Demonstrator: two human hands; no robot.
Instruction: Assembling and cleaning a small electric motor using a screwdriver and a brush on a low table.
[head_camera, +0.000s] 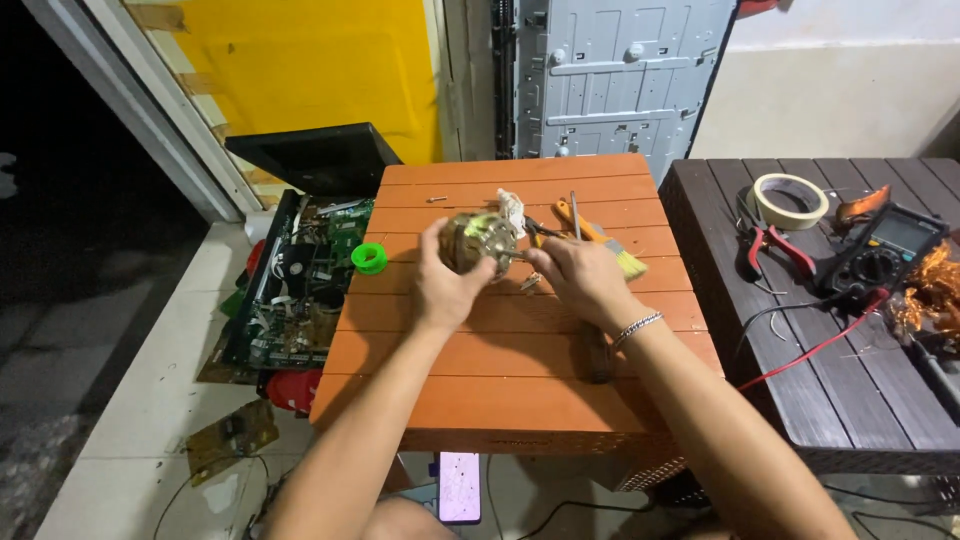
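My left hand (445, 283) grips a round metal motor part (478, 240) with copper windings, held just above the orange slatted table (520, 390). My right hand (578, 277) is closed around a small tool whose tip touches the motor's face; a bracelet is on that wrist. Just behind my hands lie a crumpled white rag (512, 208), a thin metal rod (575, 212) and a paintbrush (605, 243) with an orange handle.
A green roll (369, 258) sits at the table's left edge and a small screw (437, 199) near the back. Opened electronics with circuit boards (300, 290) lie on the floor at left. The dark table (850, 400) at right holds masking tape (789, 200), red pliers (770, 248) and a multimeter (885, 250).
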